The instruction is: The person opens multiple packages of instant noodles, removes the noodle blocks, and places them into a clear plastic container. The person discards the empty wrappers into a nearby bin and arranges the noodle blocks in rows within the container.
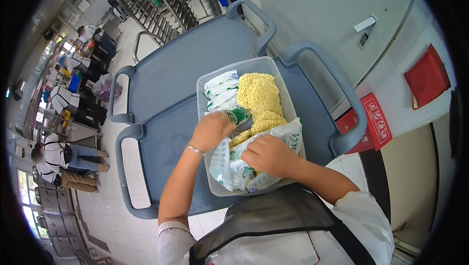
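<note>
A clear plastic tub (253, 65) stands on a grey-blue plastic cart (168, 162) in front of me. Bare yellow instant noodle blocks (259, 92) lie along its right side. White-and-green noodle packets (221, 91) fill the far left. At the near end, a torn plastic packet (231, 168) has noodles showing at its opening. My right hand (271, 157) grips this packet's upper edge with curled fingers. My left hand (212, 129), blurred, hovers by the packet's left side and the green-printed wrapping; its fingertips are partly hidden, so a hold cannot be made out.
Another grey-blue cart (190, 52) adjoins this one on the far side. Tall metal racks (157, 4) stand beyond. A red box (370, 122) sits by the wall on the right. Several people in white tops (66, 98) are at counters on the left.
</note>
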